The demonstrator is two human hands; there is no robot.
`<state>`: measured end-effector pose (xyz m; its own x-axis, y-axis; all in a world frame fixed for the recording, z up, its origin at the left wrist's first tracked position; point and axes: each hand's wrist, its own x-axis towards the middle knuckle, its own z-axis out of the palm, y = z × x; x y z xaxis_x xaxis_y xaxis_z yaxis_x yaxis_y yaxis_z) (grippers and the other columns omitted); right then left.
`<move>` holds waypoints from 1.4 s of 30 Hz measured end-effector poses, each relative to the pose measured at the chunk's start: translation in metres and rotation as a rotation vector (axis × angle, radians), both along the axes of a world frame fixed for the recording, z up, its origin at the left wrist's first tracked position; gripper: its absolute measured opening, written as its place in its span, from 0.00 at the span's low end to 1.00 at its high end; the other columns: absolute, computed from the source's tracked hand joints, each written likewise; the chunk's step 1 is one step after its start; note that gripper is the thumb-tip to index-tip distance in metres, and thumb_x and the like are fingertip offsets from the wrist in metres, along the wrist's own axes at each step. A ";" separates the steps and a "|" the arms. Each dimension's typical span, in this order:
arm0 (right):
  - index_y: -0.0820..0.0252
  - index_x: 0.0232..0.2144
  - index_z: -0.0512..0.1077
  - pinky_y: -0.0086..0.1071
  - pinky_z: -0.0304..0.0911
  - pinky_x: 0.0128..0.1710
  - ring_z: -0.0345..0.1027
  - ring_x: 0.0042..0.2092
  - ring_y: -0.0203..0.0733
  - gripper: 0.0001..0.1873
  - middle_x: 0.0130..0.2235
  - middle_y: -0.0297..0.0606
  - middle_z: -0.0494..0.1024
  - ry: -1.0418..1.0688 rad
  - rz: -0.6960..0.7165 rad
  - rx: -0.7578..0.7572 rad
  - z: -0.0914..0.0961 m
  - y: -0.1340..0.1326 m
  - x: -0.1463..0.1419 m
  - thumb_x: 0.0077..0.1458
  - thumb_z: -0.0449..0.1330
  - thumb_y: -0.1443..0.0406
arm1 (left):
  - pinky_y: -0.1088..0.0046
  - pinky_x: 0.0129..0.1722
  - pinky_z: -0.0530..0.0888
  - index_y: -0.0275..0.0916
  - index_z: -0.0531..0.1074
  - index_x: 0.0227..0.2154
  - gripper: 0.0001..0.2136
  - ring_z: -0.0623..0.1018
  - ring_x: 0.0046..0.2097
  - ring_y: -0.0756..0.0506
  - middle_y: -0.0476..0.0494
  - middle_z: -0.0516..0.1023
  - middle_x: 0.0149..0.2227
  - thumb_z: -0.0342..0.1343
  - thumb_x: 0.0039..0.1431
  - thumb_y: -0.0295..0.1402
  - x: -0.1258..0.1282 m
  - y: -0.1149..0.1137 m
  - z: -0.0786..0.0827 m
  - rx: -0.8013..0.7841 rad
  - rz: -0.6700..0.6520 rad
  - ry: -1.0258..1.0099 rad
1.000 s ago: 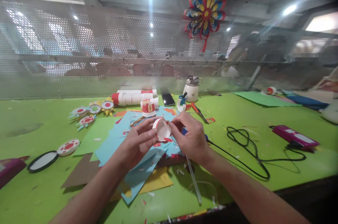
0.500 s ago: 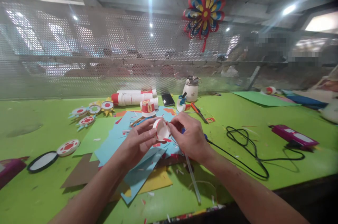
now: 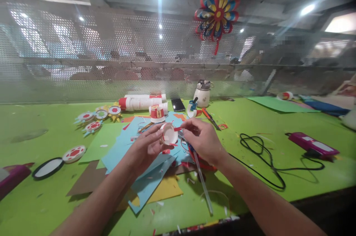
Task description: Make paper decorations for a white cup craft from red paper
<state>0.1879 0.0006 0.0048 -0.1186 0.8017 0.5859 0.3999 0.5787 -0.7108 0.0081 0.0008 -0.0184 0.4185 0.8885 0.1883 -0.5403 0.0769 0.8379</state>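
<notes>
Item 1: white cup piece [image 3: 170,135], short and round, at the centre of the frame, held above the sheets. Its open mouth faces right and towards the viewer. A red tab [image 3: 177,129] juts from its upper right rim, long axis roughly left to right, towards the right hand [image 3: 205,142]. A second red strip [image 3: 172,144] shows at the lower rim.

Hands: left hand [image 3: 146,145] curled around the cup piece's left side, thumb at the rim, the nearer of the two to the cup body; right hand just right of it, thumb and forefinger apparently pinching the tab's outer end.

Beneath: light blue paper [image 3: 150,174], lower centre.

Labels and writing: paper cup [image 3: 157,114], just above centre, red and yellow label with characters too small to read. Purple device [image 3: 313,144], right of frame, pale label, illegible. Lidded bottle [image 3: 202,95], right of the paper cup, small mark, unreadable. Black phone [image 3: 178,104], between cup and bottle, no legible brand.
</notes>
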 end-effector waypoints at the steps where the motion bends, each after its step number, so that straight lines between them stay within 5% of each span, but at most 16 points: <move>1: 0.62 0.27 0.70 0.29 0.60 0.22 0.62 0.23 0.33 0.04 0.23 0.33 0.71 0.040 0.000 -0.026 0.000 0.001 0.001 0.46 0.56 0.71 | 0.71 0.37 0.74 0.38 0.72 0.46 0.14 0.75 0.38 0.48 0.40 0.74 0.44 0.55 0.57 0.32 0.000 0.000 0.000 0.000 0.000 0.003; 13: 0.61 0.26 0.71 0.29 0.61 0.26 0.63 0.26 0.35 0.08 0.25 0.35 0.73 -0.027 -0.022 -0.010 -0.002 0.000 -0.004 0.53 0.56 0.64 | 0.72 0.31 0.71 0.34 0.73 0.43 0.14 0.72 0.33 0.48 0.41 0.73 0.35 0.55 0.56 0.35 0.004 -0.002 0.004 0.009 0.006 0.054; 35: 0.61 0.22 0.66 0.26 0.56 0.21 0.59 0.20 0.32 0.11 0.19 0.31 0.67 -0.034 -0.001 -0.142 -0.007 0.001 -0.007 0.54 0.55 0.63 | 0.70 0.32 0.73 0.35 0.71 0.46 0.14 0.73 0.35 0.47 0.39 0.73 0.38 0.53 0.58 0.33 0.003 -0.002 0.002 0.012 0.010 0.057; 42: 0.61 0.23 0.69 0.27 0.57 0.20 0.60 0.21 0.33 0.13 0.20 0.32 0.68 0.134 0.060 -0.225 -0.006 0.005 -0.002 0.55 0.54 0.60 | 0.72 0.32 0.73 0.34 0.73 0.45 0.13 0.73 0.35 0.48 0.40 0.72 0.39 0.54 0.58 0.33 0.002 -0.001 0.003 0.000 0.024 0.037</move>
<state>0.1860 0.0055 -0.0016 -0.1033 0.9076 0.4070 0.2636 0.4195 -0.8686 0.0104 0.0002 -0.0153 0.4034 0.8985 0.1734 -0.5103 0.0636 0.8576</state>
